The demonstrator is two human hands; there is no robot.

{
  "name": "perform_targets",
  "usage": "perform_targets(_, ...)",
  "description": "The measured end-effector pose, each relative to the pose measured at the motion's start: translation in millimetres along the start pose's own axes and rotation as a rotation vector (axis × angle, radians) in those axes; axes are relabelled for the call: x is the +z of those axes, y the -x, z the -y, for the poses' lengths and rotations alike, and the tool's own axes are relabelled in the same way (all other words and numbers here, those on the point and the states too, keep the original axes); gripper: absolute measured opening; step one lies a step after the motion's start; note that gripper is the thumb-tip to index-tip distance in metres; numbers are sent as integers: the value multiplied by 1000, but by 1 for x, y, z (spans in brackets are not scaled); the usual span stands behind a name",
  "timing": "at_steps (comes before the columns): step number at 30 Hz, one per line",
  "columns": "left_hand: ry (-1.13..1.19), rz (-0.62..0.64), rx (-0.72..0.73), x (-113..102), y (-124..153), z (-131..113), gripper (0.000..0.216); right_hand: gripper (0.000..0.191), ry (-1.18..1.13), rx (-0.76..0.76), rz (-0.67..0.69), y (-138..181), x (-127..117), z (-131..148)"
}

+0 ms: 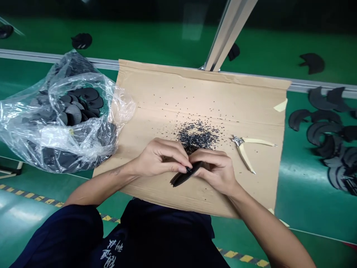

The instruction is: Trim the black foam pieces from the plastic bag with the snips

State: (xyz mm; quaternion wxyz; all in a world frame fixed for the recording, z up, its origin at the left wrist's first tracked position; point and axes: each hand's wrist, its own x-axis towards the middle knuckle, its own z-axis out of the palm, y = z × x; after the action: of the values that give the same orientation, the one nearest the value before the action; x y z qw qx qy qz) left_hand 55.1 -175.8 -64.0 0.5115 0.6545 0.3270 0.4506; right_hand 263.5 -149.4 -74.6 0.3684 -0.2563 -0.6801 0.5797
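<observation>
Between my hands, above the near part of the cardboard sheet [156, 93], is a thin black plastic disc-like part [181, 179], tilted edge-on towards me. My right hand [216, 169] is closed on it, thumb and fingers pinching its right side. My left hand [163, 156] pinches at a small black nub on the same part with thumb and fingertips, partly hidden. Just beyond my fingers lies a heap of tiny black plastic scraps [198, 136]. Nippers [242, 143] with cream handles rest on the cardboard to the right, jaws pointing left, handles spread.
A clear plastic bag [108, 87] on the left holds several round black parts [74, 113]. Curved black parts [320, 130] lie piled on the green table [298, 193] at the right. A metal upright post [230, 33] stands behind the cardboard, with more black pieces beyond.
</observation>
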Motion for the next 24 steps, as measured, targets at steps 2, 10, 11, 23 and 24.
perform_targets(2, -56, -8, 56, 4, 0, 0, 9, 31, 29, -43, -37, 2, 0, -1)
perform_targets(10, 43, -119, -115, 9, -6, 26, 49, 33, 348, -11, -338, -10, 5, -8)
perform_targets(11, 11, -126, -94, 9, -5, 27, 45, 30, 393, -8, -298, -10, 1, -6)
perform_targets(23, -286, -186, 98, 6, -2, 25, 30, 57, 1332, 223, -197, 69, -107, 9)
perform_targets(24, -288, -194, 101, 5, -2, 25, 30, 57, 1291, 217, -215, 64, -103, 11)
